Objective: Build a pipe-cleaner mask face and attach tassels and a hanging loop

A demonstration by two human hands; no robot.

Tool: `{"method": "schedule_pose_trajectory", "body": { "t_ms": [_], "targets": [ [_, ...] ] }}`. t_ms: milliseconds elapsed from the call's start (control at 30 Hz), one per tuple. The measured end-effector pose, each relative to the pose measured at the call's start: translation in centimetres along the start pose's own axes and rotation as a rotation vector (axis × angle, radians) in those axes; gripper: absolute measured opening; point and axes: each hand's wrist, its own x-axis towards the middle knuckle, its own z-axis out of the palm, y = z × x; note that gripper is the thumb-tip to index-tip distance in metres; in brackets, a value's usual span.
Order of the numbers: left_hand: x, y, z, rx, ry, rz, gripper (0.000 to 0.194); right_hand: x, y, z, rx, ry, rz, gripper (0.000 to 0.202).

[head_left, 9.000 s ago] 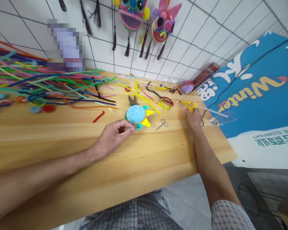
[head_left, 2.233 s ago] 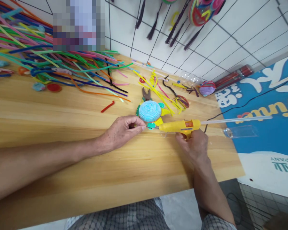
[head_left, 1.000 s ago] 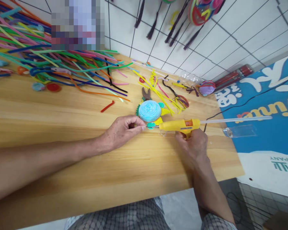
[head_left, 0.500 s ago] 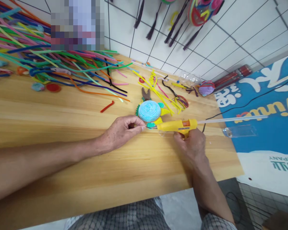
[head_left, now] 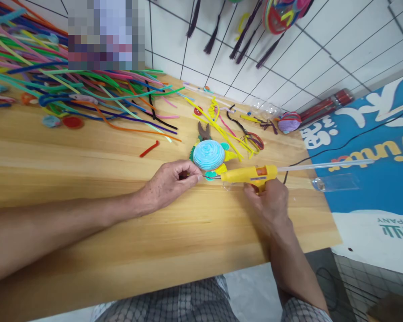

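Observation:
In my right hand (head_left: pixel 270 197) is a yellow hot glue gun (head_left: pixel 248 175), its nozzle pointing left and a long clear glue stick (head_left: pixel 325 166) sticking out of its back. My left hand (head_left: pixel 174 183) pinches a thin dark piece whose free end meets the nozzle tip; its kind is too small to make out. Just behind the nozzle sits a round light-blue coiled craft piece (head_left: pixel 208 154) with yellow and green parts around its edge. Pliers (head_left: pixel 204 131) lie behind it, jaws pointing away, their handles partly covered.
Many coloured pipe cleaners (head_left: pixel 97 96) are heaped at the back left. A short red piece (head_left: pixel 149 148) lies nearer. Yellow pipe cleaners (head_left: pixel 221 129), scissors (head_left: pixel 254 141) and a purple ball (head_left: pixel 289 122) are along the wall. The gun's black cord (head_left: pixel 339 145) crosses a blue banner (head_left: pixel 366 179).
Almost nothing differs. Both hands hold their places with the nozzle at the thin piece's end; the view has shifted very slightly.

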Motion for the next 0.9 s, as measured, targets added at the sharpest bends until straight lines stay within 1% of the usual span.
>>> {"method": "schedule_pose_trajectory", "body": {
  "t_ms": [133, 233, 333, 400, 467, 567, 767, 900],
  "targets": [
    [0.1, 0.1, 0.1, 0.032, 0.003, -0.007, 0.019, 0.3, 0.0, -0.5, 0.041, 0.022, 0.086, 0.024],
    [0.1, 0.0, 0.2, 0.062, 0.011, 0.005, 0.018, 0.7, 0.2, -1.5, 0.067, 0.048, 0.154, 0.025],
    [0.1, -0.1, 0.2, 0.088, 0.011, 0.022, 0.017, 1.1, 0.8, -2.8, 0.061, 0.126, 0.27, 0.028],
    [0.2, -0.1, 0.2, 0.095, 0.005, 0.031, 0.017, 1.6, 1.8, -3.5, 0.049, 0.177, 0.332, 0.032],
    [0.2, -0.1, 0.2, 0.095, -0.002, 0.032, 0.017, 2.1, 3.3, -3.9, 0.04, 0.214, 0.355, 0.038],
    [0.2, -0.1, 0.2, 0.084, 0.002, 0.021, 0.018, 2.8, 6.5, -3.7, 0.014, 0.261, 0.344, 0.045],
    [0.2, -0.4, 0.2, 0.136, 0.012, 0.022, 0.02, 3.8, 13.5, -2.0, -0.045, 0.262, 0.387, 0.04],
    [0.2, -0.6, 0.2, 0.143, 0.02, 0.016, 0.02, 5.1, 16.6, -0.4, -0.069, 0.283, 0.421, 0.041]
  ]
}}
